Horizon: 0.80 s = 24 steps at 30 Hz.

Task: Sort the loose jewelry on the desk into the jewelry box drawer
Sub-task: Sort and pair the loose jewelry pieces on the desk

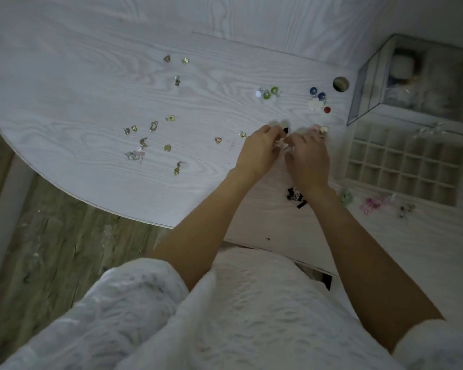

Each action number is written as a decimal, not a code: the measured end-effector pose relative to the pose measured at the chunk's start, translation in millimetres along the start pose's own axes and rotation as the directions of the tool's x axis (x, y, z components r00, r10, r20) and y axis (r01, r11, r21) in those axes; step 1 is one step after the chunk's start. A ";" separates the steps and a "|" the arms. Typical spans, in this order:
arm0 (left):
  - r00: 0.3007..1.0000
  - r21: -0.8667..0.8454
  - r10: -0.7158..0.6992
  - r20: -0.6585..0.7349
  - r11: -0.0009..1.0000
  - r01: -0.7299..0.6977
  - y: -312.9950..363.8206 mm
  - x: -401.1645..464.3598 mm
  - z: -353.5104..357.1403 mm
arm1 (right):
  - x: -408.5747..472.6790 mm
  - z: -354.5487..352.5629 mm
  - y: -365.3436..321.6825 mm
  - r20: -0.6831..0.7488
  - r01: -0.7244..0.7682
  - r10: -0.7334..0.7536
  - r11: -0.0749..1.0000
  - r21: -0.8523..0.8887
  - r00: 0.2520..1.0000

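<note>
We see loose jewelry scattered across the white desk, with the gridded jewelry box drawer pulled out at the right, below the clear jewelry box. Our left hand and right hand meet near the desk's middle, fingers curled together around a small piece too tiny to identify. Colored bead earrings lie just beyond our hands.

White wood-grain desk; gold, green, blue, red, pink jewelry.
</note>
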<state>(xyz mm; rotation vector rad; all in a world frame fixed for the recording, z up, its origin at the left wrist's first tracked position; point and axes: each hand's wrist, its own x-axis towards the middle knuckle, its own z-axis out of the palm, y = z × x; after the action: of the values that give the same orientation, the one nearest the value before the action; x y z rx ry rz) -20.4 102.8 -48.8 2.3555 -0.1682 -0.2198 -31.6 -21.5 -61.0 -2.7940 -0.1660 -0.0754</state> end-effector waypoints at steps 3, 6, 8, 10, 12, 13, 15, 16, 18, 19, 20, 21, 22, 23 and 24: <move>1.000 0.050 -0.025 0.003 0.998 0.025 -4.4 1.6 7.6 | 0.9 0.4 0.0 0.053 -0.036 0.037 0.999 -0.017 0.998; 0.998 0.112 -0.056 -0.031 0.992 0.060 -17.3 -5.8 9.0 | -3.8 0.1 2.1 0.048 -0.065 0.069 0.994 -0.087 0.996; 0.997 0.113 -0.069 -0.034 0.991 0.072 -20.4 -8.4 9.3 | -6.5 -0.4 0.5 0.056 -0.085 0.093 0.988 -0.125 0.994; 0.997 0.084 -0.074 -0.034 0.994 0.077 -17.6 -7.5 10.6 | -5.1 0.3 -3.9 0.067 -0.115 0.124 0.985 -0.130 0.990; 0.996 0.060 -0.077 -0.043 0.995 0.080 -12.6 -5.3 13.2 | -1.4 3.4 -9.0 0.060 -0.133 0.140 0.985 -0.111 0.988; 0.996 0.051 -0.077 -0.048 0.996 0.080 -10.4 -4.8 14.5 | 0.8 6.1 -10.5 0.055 -0.135 0.141 0.985 -0.105 0.988; 0.996 0.044 -0.076 -0.051 0.996 0.078 -7.1 -6.3 16.8 | 4.2 10.1 -11.1 0.054 -0.142 0.148 0.986 -0.092 0.988; 0.996 0.044 -0.074 -0.052 0.996 0.076 -6.2 -8.1 18.0 | 5.0 10.7 -10.1 0.059 -0.149 0.154 0.985 -0.082 0.986; 0.996 0.040 -0.062 -0.066 0.997 0.065 -6.6 -14.4 17.3 | 4.7 9.8 -9.5 0.069 -0.151 0.155 0.987 -0.057 0.986; 0.996 0.032 -0.054 -0.072 0.998 0.056 -7.2 -18.1 15.7 | 3.1 8.4 -9.5 0.067 -0.146 0.149 0.988 -0.048 0.987; 0.996 0.021 -0.045 -0.075 0.999 0.047 -7.6 -21.6 12.9 | 1.4 6.2 -9.5 0.064 -0.136 0.139 0.990 -0.048 0.988; 0.996 0.013 -0.037 -0.077 0.999 0.038 -8.8 -25.4 8.8 | -0.8 4.3 -9.4 0.062 -0.117 0.120 0.992 -0.055 0.991; 0.996 0.006 -0.032 -0.081 0.999 0.033 -10.6 -29.5 2.9 | -2.7 2.0 -9.2 0.058 -0.088 0.091 0.994 -0.062 0.994; 0.995 -0.003 -0.026 -0.095 1.000 0.025 -13.1 -34.4 -4.6 | -5.0 0.0 -9.0 0.052 -0.050 0.053 0.997 -0.059 0.997; 0.992 -0.017 -0.019 -0.123 1.000 0.017 -17.3 -40.1 -13.6 | -6.7 -1.9 -9.7 0.049 -0.006 0.008 0.999 -0.040 0.999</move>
<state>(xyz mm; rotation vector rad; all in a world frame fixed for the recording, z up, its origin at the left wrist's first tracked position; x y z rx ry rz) -55.7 131.7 -47.0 2.3469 -0.0855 -0.0836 -39.6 -13.7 -56.6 -2.8371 -0.1691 -0.0089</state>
